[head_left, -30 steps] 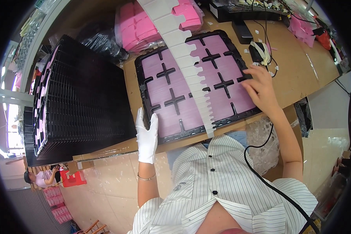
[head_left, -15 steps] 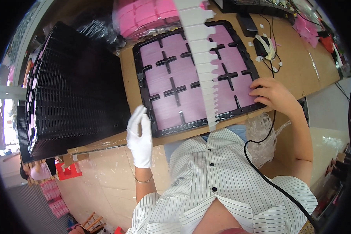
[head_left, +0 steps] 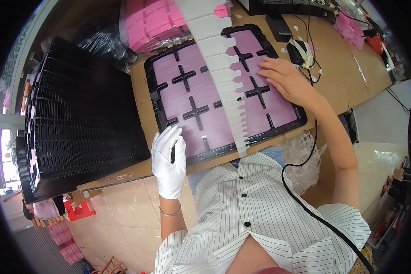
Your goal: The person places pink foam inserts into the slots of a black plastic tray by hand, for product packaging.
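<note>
A shallow black tray [head_left: 301, 116] with cross-shaped dividers lies on the table, a pinkish-purple sheet [head_left: 194, 89] showing between its bars. My left hand [head_left: 169, 162], in a white glove, rests at the tray's near left corner. Its thumb stands apart from the fingers, and black rim shows in the gap. My bare right hand [head_left: 287, 82] lies over the tray's right part, fingers stretched out on the purple surface. A long pale strip [head_left: 219, 68] of segments with a toothed right edge crosses the view above the tray and hides part of its middle.
A tall stack of black trays [head_left: 86, 114] stands close on the left. Behind the tray are pink pieces in clear plastic [head_left: 150, 23] and a crumpled dark bag [head_left: 107, 48]. Black cables [head_left: 310, 41] and a dark box [head_left: 278, 27] lie at the back right.
My right hand has moved from the tray's near right corner farther in over the purple sheet. The left hand has come onto the near left corner. The whole view has shifted slightly.
</note>
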### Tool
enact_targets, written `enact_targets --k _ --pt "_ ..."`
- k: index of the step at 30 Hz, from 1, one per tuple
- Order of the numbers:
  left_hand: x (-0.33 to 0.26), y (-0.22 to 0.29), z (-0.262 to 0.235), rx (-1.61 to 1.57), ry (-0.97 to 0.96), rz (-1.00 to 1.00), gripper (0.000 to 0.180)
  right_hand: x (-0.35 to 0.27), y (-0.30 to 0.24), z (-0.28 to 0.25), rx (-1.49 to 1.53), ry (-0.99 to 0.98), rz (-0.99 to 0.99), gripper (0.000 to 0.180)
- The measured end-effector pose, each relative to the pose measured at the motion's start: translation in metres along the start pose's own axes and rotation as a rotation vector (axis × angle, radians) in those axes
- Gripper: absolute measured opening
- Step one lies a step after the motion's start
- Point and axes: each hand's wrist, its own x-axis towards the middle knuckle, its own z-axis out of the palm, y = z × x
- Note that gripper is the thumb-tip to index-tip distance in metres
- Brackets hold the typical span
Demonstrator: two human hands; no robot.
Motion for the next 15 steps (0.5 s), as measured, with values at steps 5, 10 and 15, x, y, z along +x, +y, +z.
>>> enact_targets --k 5,10,15 --pt "-0.001 -0.001 -0.004 0.055 -0.035 0.024 0.021 0.002 0.006 -0.017 -0.057 -0.158 -0.030 0.037" --pt "-0.006 -0.005 -0.007 0.044 -0.034 -0.010 0.018 -0.010 -0.006 -0.033 -0.047 -0.197 0.020 0.038" --pt "-0.003 -0.003 -0.004 0.038 -0.055 0.015 0.017 -0.019 -0.008 -0.038 -0.063 -0.151 0.036 0.038"
